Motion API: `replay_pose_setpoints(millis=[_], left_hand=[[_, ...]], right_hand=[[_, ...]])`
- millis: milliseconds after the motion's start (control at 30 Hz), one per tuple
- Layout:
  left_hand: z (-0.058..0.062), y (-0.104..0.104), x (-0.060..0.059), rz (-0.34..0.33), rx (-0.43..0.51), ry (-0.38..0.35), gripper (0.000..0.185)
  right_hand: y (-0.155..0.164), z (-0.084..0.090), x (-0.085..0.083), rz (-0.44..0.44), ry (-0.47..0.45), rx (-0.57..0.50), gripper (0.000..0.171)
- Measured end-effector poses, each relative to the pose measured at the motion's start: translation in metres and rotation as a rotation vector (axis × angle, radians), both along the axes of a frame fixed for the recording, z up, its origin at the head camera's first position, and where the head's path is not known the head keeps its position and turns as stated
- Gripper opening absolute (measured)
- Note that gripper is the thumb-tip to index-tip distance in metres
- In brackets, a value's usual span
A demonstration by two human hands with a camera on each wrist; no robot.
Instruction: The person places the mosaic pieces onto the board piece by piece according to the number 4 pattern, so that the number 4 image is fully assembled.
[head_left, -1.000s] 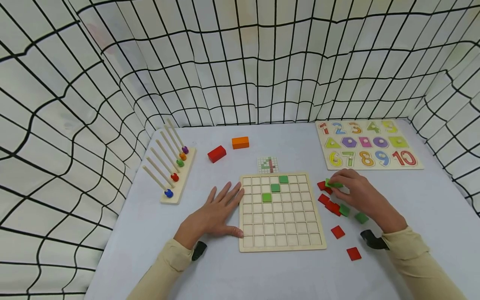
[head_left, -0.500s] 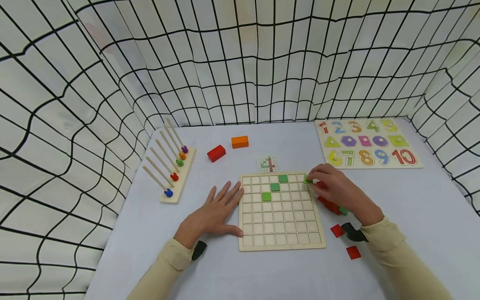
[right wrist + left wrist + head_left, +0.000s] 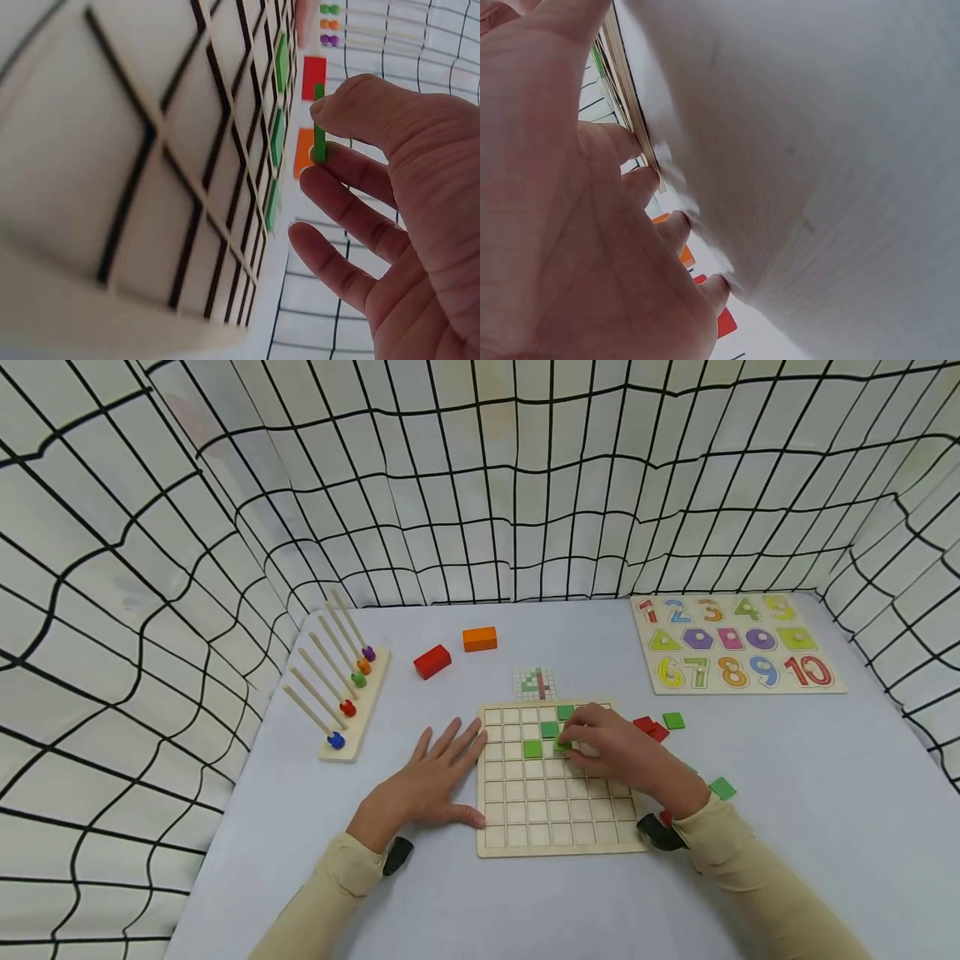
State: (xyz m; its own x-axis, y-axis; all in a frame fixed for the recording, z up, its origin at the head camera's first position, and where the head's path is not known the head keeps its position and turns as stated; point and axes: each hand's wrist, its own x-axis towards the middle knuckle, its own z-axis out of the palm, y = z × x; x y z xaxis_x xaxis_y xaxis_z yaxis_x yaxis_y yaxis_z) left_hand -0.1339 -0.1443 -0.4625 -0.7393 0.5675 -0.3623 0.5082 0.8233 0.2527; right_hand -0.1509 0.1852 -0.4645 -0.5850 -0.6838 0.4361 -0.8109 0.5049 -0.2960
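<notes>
A wooden grid board lies in the middle of the table, with three green tiles set in a diagonal near its top. My right hand hovers over the board and pinches a green tile between thumb and forefinger, just right of the lowest set tile. In the right wrist view the pinched green tile stands on edge beside the board. My left hand lies flat on the table, fingers straight and touching the board's left edge.
Loose red tiles and green tiles lie right of the board. A small pattern card sits behind it. Further back are a red block, an orange block, a peg rack and a number puzzle. Netting walls surround the table.
My right hand lifted a green tile from the loose pile and carried it left over the board to the third row. The left hand has stayed put.
</notes>
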Motion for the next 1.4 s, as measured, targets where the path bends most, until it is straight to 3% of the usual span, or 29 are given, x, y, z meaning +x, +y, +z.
replay_pose_setpoints(millis=[233, 533, 900, 1400], left_hand=[[0.0, -0.002, -0.001, -0.002, -0.002, -0.003, 0.125], [0.0, -0.001, -0.001, -0.008, 0.007, 0.0, 0.125], [0.003, -0.001, -0.002, -0.006, 0.009, 0.008, 0.125], [0.003, 0.0, 0.0, 0.0, 0.021, -0.002, 0.124]], right_hand=[[-0.031, -0.003, 0.002, 0.064, 0.015, 0.005, 0.017], [-0.063, 0.0, 0.004, 0.106, 0.054, 0.144, 0.006], [-0.067, -0.005, 0.005, 0.13, 0.1, 0.164, 0.005], [-0.062, -0.002, 0.013, 0.092, -0.014, 0.24, 0.017]])
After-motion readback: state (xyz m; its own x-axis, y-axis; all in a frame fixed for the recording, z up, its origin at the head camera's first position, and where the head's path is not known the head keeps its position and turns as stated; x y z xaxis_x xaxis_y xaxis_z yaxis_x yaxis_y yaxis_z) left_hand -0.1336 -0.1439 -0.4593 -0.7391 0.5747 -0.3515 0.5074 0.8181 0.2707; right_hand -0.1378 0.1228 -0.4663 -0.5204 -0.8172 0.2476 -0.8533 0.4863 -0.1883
